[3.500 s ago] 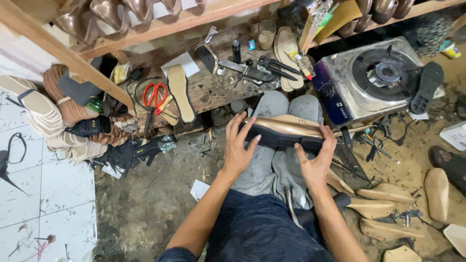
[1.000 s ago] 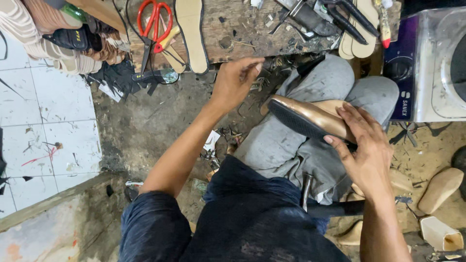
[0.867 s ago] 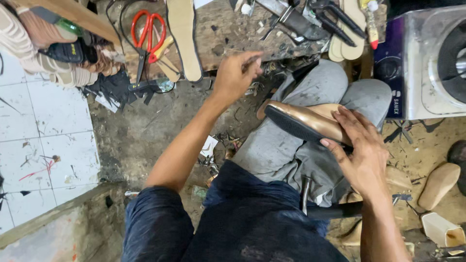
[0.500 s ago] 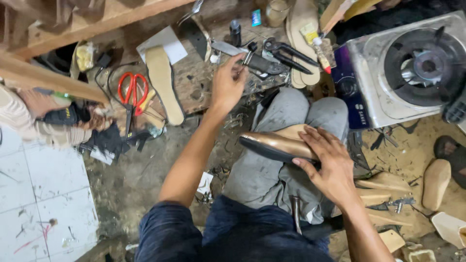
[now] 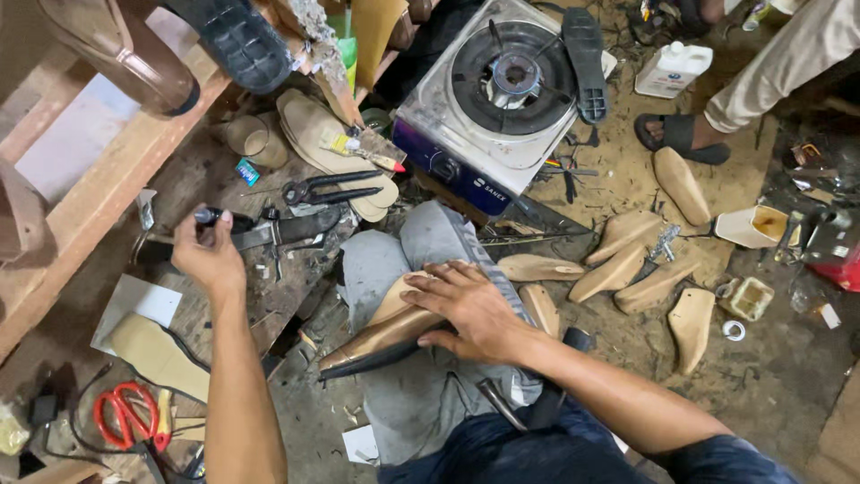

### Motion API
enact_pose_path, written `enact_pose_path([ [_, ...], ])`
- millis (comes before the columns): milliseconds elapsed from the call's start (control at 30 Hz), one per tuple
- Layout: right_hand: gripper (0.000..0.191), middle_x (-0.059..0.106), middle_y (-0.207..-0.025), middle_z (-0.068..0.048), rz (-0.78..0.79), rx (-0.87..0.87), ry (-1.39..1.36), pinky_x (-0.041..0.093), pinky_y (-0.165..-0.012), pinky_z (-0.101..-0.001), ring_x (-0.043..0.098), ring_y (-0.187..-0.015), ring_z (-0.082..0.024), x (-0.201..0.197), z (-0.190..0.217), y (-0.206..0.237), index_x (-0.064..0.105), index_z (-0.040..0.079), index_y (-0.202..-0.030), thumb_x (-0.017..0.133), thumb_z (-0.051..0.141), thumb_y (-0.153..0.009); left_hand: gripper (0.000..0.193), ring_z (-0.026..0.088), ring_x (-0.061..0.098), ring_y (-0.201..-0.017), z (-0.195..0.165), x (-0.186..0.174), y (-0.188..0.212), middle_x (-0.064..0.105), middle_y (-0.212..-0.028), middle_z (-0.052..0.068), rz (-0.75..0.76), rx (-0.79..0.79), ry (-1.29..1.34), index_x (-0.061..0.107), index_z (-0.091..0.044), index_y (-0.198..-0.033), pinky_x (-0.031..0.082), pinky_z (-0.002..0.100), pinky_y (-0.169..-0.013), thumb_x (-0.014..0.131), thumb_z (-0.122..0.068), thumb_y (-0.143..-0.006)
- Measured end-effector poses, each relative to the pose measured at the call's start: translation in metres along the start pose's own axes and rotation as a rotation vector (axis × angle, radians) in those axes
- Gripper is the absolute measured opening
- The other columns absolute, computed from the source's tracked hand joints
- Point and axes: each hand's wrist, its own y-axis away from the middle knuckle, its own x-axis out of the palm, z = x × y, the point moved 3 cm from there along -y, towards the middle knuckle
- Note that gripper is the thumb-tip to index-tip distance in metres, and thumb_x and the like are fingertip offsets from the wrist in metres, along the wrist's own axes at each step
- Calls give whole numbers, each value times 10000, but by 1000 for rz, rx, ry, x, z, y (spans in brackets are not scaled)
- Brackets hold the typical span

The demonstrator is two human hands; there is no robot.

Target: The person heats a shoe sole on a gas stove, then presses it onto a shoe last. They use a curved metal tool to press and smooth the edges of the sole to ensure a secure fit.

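Note:
My right hand (image 5: 466,305) presses down on a tan shoe upper with a dark sole (image 5: 381,336) that lies across my knees in grey trousers. My left hand (image 5: 208,251) reaches out over a worn wooden board (image 5: 224,179) and closes its fingers on a small dark tool (image 5: 208,216). Just right of that hand lie a knife-like blade (image 5: 278,233) and black pincers (image 5: 327,190). A stack of tan insoles (image 5: 331,148) rests beyond them.
A single-burner gas stove (image 5: 502,90) with a black sole (image 5: 582,58) on it stands ahead. Several wooden shoe lasts (image 5: 627,269) lie on the floor at right. Red scissors (image 5: 121,414) sit at lower left. Another person's sandalled foot (image 5: 681,134) is at upper right.
The view has swung right and up. My left hand has reached further out to the board and closed on the dark tool; my right hand stays on the shoe.

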Motion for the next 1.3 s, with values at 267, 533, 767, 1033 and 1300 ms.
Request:
enact_pose_path([
  [267,778,509,-1526,-204,-170,97,-419,413,-1147,-463,496,-1394,-371,-20,9,-4,398,43,-1529,783,263,-889,318,178,671,-947,-160,-38,94,716,-1045,92,330,75,119,722,-4,-1198,526,291,-894,810,-90,-905],
  [533,396,714,-1274,-128,-247,375,-907,573,-1051,-366,695,-1204,-266,-20,-12,16,547,29,-1324,698,70,-960,526,271,703,-1099,-247,-7,148,686,-1225,157,641,158,293,623,-5,-1335,548,346,-935,801,-226,-892],
  [767,356,686,-1247,-125,-923,489,-761,632,-988,-423,675,-1157,-233,-105,-165,105,521,31,-1382,605,-48,-1046,692,347,581,-1234,-196,-8,162,621,-1357,152,882,261,-93,603,-56,-1361,468,486,-995,791,-446,-820],
  [1033,383,649,-1201,-110,-1252,416,-804,560,-812,-304,679,-1015,-196,-206,-315,189,516,6,-1386,676,-152,-1076,670,286,600,-1239,-182,-1,169,644,-1355,68,893,202,-120,660,-115,-1302,502,466,-966,839,-427,-736],
  [1300,391,642,-1330,-138,-1222,372,-734,641,-971,-388,690,-1116,-264,-279,-349,173,515,3,-1416,678,-39,-1063,636,254,614,-1219,-188,0,167,659,-1334,33,877,176,-149,684,-125,-1266,513,429,-939,849,-424,-729],
])
